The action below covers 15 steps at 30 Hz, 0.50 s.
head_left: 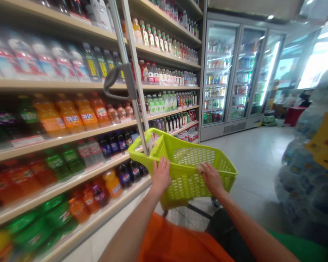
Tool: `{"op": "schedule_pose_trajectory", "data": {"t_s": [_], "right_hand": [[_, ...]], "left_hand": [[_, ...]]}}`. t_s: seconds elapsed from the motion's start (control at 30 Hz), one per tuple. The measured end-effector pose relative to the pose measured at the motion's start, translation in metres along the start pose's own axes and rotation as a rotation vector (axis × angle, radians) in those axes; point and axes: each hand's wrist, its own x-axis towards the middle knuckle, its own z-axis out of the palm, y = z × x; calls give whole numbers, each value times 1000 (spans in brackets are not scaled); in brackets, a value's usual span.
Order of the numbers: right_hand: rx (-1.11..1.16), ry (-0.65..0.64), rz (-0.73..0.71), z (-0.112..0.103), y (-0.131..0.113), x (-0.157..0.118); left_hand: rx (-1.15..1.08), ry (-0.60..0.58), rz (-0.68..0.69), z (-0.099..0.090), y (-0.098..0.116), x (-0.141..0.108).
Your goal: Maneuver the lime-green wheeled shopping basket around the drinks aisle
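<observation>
A lime-green plastic shopping cart (196,187) with perforated walls stands in front of me, its near long side facing me. My left hand (161,171) lies against the near wall just below the rim, close to the handle end, its fingers stretched out. Further along that rim, my right hand (211,176) has its fingers curled over the edge; the thumb is mostly hidden. The cart's green handle (138,151) is at the left, beside the shelving. Through the wide holes of the far wall little can be made out.
Shelves (98,127) packed with drink bottles run along the left. A metal pole with a grey pull handle (123,82) rises by the cart's handle. Glass-door fridges (221,72) stand at the back. Stacked wrapped water bottles (303,182) border the tiled floor (251,156) on the right.
</observation>
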Motion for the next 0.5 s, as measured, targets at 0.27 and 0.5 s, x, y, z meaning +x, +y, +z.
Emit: {"op": "schedule_pose_trajectory", "data": {"t_s": [0.27,0.5], "right_hand": [[343,66,-332,20,-132,70],[494,362,-599,-39,-249,219]], "left_hand": [[-43,356,-346,-28,-57,-10],[-58,195,-369,-54,-96,6]]}}
